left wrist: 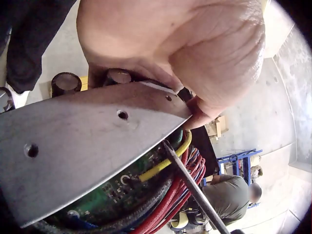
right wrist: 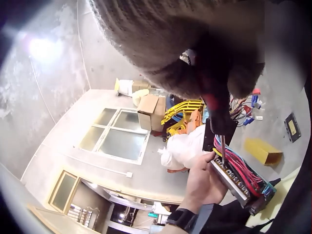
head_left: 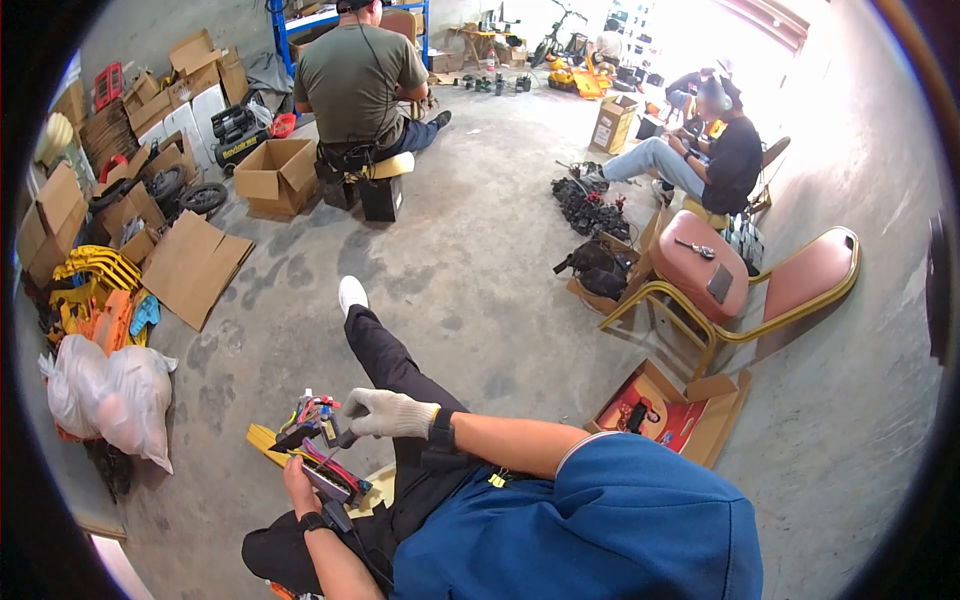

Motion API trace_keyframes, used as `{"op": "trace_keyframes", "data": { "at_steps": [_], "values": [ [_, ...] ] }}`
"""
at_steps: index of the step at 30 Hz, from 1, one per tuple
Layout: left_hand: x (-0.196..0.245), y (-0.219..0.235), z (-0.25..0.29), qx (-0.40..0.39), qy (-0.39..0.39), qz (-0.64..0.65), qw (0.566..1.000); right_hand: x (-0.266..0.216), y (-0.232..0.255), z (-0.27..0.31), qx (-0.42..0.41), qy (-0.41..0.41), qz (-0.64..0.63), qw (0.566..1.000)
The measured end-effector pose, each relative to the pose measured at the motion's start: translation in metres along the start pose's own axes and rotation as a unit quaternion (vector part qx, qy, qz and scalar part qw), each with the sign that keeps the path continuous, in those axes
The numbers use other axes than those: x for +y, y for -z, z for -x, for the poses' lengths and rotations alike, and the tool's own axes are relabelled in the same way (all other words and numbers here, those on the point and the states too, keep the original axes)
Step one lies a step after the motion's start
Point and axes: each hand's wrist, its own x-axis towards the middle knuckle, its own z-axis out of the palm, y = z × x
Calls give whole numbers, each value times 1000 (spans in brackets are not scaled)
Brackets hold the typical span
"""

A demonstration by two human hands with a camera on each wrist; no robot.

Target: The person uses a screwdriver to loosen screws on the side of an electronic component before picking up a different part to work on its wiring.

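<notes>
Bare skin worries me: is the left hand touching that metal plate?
Touching. The left wrist view shows the left hand gripping one end of the metal plate.

The circuit board (left wrist: 105, 199) is in my left hand (head_left: 298, 487), a screwdriver (left wrist: 195, 190) in my right hand (head_left: 388, 413). Bags (head_left: 112, 400) lie to my left; to my right, a phone (head_left: 720, 283) lies on a chair (head_left: 685, 275).

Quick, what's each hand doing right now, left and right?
Left hand: closed, gripping a metal plate with a wired circuit board against it.
Right hand, gloved: closed, holding a screwdriver.
</notes>
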Motion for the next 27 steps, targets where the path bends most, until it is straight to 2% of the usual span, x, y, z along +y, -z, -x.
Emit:
{"op": "trace_keyframes", "data": {
  "at_steps": [4, 6, 9, 10, 12, 13, 15, 16, 18, 19, 21, 25, 27],
  "values": [
    [1, 0, 0, -3, -5, -12, 1000, -14, 3, 6, -13, -6, -7, 1000],
    [-1, 1, -1, 5, -7, -14, 1000, -46, 10, 12, -45, -173, -87, 980],
    [-4, 2, -3, 14, -7, -15, 1000, -31, 9, 6, -68, -194, -100, 974],
    [-5, 2, -4, 15, -6, -15, 1000, -25, 7, 5, -68, -194, -100, 974],
    [-5, 3, -4, 10, -7, -12, 1000, -16, 3, 5, -28, -87, -36, 995],
    [-5, 3, -4, 5, -8, -9, 1000, -11, 2, 4, -28, -87, -36, 995],
    [-7, 4, -5, 6, -12, -12, 1000, -10, 2, 4, -14, -1, -9, 1000],
    [-8, 5, -6, 7, -16, -17, 1000, -10, 2, 4, -14, -1, -9, 1000],
    [-8, 7, -6, 1, -16, -21, 1000, -24, 5, 5, -47, -116, -37, 991],
    [-7, 8, -6, -6, -16, -25, 1000, -29, 6, 6, -48, -116, -37, 991],
    [-8, 6, -5, 1, -21, -20, 1000, -36, 9, 6, -58, -205, -116, 970],
    [-9, 10, -6, -9, -19, -29, 999, -18, 4, 2, -46, -167, -57, 983],
    [-9, 7, -5, -6, -24, -18, 1000, -15, 4, 3, -31, -100, -17, 994]
  ]
}}
